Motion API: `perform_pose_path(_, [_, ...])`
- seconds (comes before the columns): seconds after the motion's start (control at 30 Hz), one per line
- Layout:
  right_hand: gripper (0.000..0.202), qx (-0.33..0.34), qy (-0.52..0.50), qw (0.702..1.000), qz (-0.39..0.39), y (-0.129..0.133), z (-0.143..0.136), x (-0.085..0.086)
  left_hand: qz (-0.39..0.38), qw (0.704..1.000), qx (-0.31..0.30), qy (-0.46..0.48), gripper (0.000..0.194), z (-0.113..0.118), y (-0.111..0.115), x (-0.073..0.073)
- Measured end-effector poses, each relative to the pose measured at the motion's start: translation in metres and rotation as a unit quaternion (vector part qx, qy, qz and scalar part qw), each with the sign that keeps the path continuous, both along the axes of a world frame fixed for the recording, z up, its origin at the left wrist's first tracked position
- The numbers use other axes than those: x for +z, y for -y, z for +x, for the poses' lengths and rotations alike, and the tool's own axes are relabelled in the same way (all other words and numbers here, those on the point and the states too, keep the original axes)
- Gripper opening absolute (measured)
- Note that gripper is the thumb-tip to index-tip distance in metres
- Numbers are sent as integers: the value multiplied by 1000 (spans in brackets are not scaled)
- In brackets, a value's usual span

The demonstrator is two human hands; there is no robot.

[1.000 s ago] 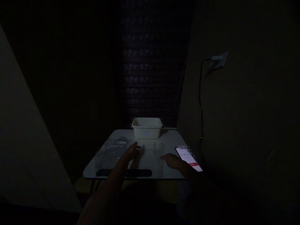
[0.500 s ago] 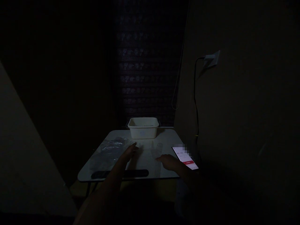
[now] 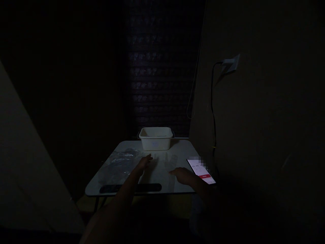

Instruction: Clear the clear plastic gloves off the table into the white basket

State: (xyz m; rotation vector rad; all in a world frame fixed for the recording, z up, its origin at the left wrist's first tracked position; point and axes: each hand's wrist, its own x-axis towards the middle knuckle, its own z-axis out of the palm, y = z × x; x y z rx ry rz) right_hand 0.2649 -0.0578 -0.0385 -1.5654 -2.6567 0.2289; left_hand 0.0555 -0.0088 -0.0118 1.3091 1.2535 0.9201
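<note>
Over the middle of a white folding table (image 3: 182,146), my left hand (image 3: 145,162) reaches forward with its fingers stretched out and apart, holding nothing that I can see. My right hand (image 3: 183,175) is low over the table's right part, with a finger stretched to the left; its other fingers are hard to see in the dark. Between the hands lie faint pale shapes that I cannot tell from shadows or clear film. A crumpled clear plastic bag (image 3: 119,164) lies to the left of my left hand. A phone (image 3: 201,172) with a lit screen is beside my right hand.
At the table's back stands a white plastic tub (image 3: 155,143) with side handles. A dark slot (image 3: 149,187) runs along the front edge, partly behind my left forearm. On the right wall a black cable (image 3: 212,101) hangs from a socket (image 3: 235,63). The room is very dark.
My left hand has shifted slightly to the right and forward. My right hand stays nearly in place. The view has moved a little; the tub, bag and phone lie as before.
</note>
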Motion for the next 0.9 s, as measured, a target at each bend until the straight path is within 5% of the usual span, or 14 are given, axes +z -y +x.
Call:
perform_pose_path(0.63, [43, -19, 8, 1000, -7, 2, -1, 2, 31, 997, -60, -29, 22, 6, -4, -10])
perform_pose_path(0.9, [44, -15, 7, 1000, -5, 0, -1, 1, 100, 979, -49, -173, 24, -11, -5, -12])
